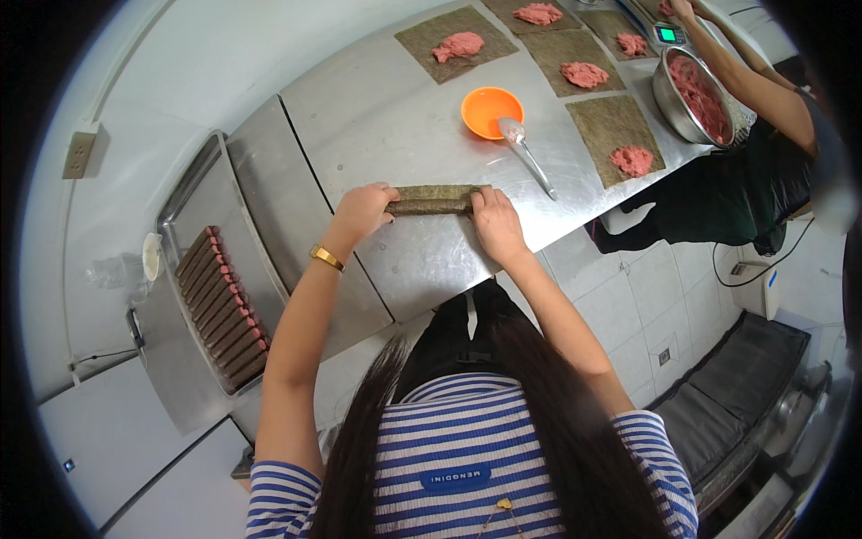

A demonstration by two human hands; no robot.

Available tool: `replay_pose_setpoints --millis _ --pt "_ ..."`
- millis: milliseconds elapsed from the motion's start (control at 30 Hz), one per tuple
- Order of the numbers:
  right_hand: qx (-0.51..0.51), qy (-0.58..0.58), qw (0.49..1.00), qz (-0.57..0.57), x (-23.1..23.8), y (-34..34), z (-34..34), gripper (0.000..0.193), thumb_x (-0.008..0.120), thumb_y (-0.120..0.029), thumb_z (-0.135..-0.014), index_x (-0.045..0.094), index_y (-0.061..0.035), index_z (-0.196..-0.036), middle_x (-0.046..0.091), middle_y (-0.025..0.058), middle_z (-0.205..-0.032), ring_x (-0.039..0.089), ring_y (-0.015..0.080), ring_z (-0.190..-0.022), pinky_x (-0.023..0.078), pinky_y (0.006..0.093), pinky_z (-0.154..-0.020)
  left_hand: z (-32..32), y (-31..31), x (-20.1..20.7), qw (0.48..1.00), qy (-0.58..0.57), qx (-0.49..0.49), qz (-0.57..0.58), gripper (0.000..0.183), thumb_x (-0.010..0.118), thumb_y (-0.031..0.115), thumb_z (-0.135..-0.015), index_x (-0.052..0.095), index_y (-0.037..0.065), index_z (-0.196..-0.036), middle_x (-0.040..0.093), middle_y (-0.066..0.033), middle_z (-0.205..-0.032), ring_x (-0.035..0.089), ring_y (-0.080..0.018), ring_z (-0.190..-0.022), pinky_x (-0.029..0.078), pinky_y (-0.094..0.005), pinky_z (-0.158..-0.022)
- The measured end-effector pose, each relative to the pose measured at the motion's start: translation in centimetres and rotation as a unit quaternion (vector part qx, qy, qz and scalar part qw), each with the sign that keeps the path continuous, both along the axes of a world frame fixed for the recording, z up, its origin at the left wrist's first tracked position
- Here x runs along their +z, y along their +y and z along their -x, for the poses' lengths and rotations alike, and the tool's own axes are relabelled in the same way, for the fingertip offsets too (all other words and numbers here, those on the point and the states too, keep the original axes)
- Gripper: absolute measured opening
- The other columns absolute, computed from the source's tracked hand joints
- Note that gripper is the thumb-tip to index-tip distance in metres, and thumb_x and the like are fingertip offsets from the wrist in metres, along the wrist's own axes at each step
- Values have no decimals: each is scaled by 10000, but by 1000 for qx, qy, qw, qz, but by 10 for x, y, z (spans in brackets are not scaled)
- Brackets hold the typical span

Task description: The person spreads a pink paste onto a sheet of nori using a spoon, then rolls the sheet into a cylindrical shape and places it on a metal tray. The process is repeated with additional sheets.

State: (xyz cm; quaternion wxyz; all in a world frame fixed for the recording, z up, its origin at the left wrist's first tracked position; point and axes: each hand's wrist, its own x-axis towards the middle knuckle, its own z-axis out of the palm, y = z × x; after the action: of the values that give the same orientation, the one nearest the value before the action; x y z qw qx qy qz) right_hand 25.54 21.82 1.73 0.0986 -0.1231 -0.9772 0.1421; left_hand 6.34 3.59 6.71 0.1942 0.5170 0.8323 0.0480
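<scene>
A dark green seaweed roll [433, 199] lies crosswise on the steel table in front of me. At its left end my left hand [363, 214] is closed, fingers and thumb gripping the seaweed. My right hand [496, 226] closes on the right end in the same way. Any filling inside the roll is hidden from view. Beyond it to the right stands an orange bowl [474, 126], with a metal spoon [537, 171] leaning over its rim.
A steel tray [168, 208] at the left holds several finished rolls [220, 301] with pink ends. Far right, flat seaweed sheets [597, 126] carry pink minced meat [632, 162]. A co-worker's arm [750, 81] reaches past a meat-filled steel bowl [669, 103] and a scale [667, 36].
</scene>
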Motion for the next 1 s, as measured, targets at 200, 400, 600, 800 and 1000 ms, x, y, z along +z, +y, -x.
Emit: replay_pose_setpoints --millis 200,400,600,800,1000 --pt "-3 -36 999 -16 1 0 6 219 625 -42 -751 568 22 -953 563 167 -968 572 333 -947 479 421 -867 13 0 0 999 -22 22 16 320 784 122 -671 671 59 -963 686 -90 -936 636 -297 -948 514 -410 -799" --pt "83 11 996 44 7 -18 21 390 688 -43 -715 568 39 -1077 565 173 -1026 560 359 -993 472 431 -897 13 1 -6 1000 -8 21 -9 284 786 86 -636 685 72 -901 688 -102 -888 650 -307 -887 528 -417 -742" --pt "41 -24 996 78 6 -32 37 300 670 -50 -732 611 33 -1015 591 207 -976 588 375 -939 505 461 -831 4 -1 -13 993 58 76 -72 299 653 -2 -739 653 74 -1028 651 -111 -1077 613 -303 -1022 500 -415 -862" --pt "-38 -44 994 92 8 -44 51 228 664 -77 -764 589 51 -938 587 219 -964 585 389 -933 501 470 -813 -64 -6 -35 941 122 195 -249 595 581 -61 -775 500 93 -1344 428 -116 -1433 458 -337 -1276 403 -437 -1069" --pt "-58 -48 988 132 11 -51 69 282 694 -137 -789 598 64 -962 595 236 -986 588 411 -952 506 480 -814 -95 4 -54 923 57 220 -310 644 498 -54 -829 415 110 -1446 312 -119 -1539 372 -334 -1372 355 -438 -1128"
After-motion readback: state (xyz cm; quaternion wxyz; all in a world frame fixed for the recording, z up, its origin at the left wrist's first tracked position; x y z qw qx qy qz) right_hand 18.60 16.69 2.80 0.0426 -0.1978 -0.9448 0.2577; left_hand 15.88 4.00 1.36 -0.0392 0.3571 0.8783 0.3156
